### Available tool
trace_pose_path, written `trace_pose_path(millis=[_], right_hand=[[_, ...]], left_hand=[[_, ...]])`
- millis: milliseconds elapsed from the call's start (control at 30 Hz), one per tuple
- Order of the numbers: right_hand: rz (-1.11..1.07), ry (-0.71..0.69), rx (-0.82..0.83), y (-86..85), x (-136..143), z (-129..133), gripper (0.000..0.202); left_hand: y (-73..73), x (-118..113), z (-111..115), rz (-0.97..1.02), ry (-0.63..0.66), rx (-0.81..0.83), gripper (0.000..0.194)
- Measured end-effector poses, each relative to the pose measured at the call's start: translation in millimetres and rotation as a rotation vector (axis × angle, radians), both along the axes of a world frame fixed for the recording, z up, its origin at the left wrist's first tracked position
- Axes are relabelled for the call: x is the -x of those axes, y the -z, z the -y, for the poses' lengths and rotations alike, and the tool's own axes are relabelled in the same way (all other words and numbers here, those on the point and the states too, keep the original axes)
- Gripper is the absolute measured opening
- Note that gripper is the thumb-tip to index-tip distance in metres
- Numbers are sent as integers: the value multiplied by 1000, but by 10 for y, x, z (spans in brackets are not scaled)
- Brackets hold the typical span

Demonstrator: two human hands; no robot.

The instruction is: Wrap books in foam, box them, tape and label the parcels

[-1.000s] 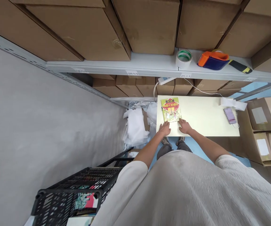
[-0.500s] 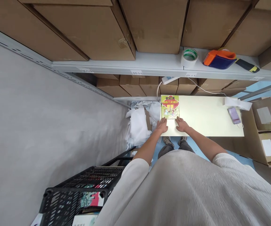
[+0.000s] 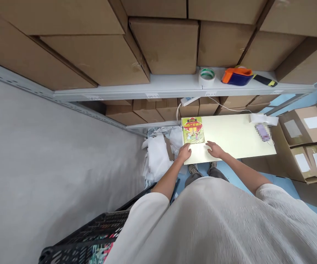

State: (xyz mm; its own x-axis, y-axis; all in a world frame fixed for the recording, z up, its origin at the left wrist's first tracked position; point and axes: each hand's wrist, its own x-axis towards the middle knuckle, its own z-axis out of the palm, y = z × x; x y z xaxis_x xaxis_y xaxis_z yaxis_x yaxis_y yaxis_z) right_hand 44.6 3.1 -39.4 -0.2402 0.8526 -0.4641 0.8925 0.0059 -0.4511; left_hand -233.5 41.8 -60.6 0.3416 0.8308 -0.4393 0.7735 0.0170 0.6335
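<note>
Bracketing the near edge of a yellow-green, rectangular picture book with a red title panel: bare left hand and bare right hand, well apart, palms down, fingers loosely extended, neither clamped on anything. Book lies flat at the left end of a pale cream rectangular tabletop, about flush with its left and far edges. Key relation: book is straight ahead of the left hand, ahead and to the left of the right. Long axis looks to run away from the body, slightly skewed. Left hand is nearer, fingertips at the left half of the near edge; can't tell if they press. Right fingertips sit just beside the near right corner, apparently clear. Farther right on the top: purple blurred object, can't identify, by a folded white strip. Beyond: grey metal shelf with white tape roll, orange-and-navy plastic tool, black-and-yellow handled tool, brown cardboard cartons behind. Left of table: crumpled white sheets; lower left, black slatted plastic crate.
</note>
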Motion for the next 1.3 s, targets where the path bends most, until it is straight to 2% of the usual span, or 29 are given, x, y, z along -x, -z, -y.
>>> trace_pose_path(millis=[100,200,300,433,600,733,867,1033,1167,1300], right_hand=[[-2,110,-89,-172,-489,78,61],[20,220,-186,-412,-1085,43,58],[25,303,-335,-728,-1672,-111,54],[-9,365,-586,-1234,-2331,-443,52],[-24,377,-829,-1848,-2889,-951,51],[-47,293,-916,-2164,-3088,-1423,52],[-4,250,-885,-2297,-3139,-1961,49],[53,261,-808,-2260,-3172,-2496,47],[136,269,-715,-2202,-3190,-2674,42],[171,263,-702,-2194,-3205,-2655,36]], left_hand=[[-94,-125,-17,61,-35,-31,55],[-231,-359,-77,148,-57,-74,50],[-383,-624,-120,234,-71,-116,48],[-560,-939,-114,297,-112,-153,47],[-737,-1285,-63,322,-172,-182,45],[-846,-1564,-15,336,-201,-235,42],[-927,-1811,81,376,-277,-263,37],[-1012,-1928,313,368,-369,-300,35],[-1054,-1919,490,315,-445,-290,35],[-1046,-1989,516,301,-458,-268,34]])
